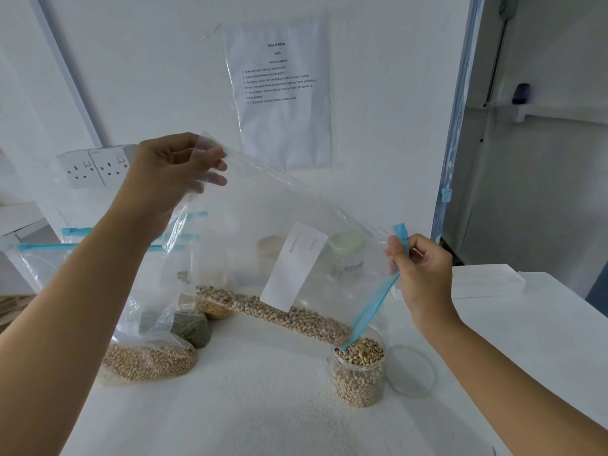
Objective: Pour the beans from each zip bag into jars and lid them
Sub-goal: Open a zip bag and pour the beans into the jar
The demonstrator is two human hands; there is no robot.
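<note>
A clear zip bag (263,225) with a white label and blue zip strip hangs tilted above the white table (263,406). My left hand (167,172) pinches its raised bottom corner. My right hand (418,268) pinches the blue zip end at the right. Speckled beans (279,315) lie along the bag's lower edge and run down to its open corner, which sits in the mouth of a clear jar (360,373). That jar is nearly full of the same beans. A clear lid (413,371) lies flat just right of the jar.
At the left lie further zip bags: one with pale beans (144,360), one with green beans (192,327), and another behind. A brown-lidded jar (269,251) and a green-lidded jar (347,248) stand at the back, seen through the bag. A double socket (95,166) is on the wall.
</note>
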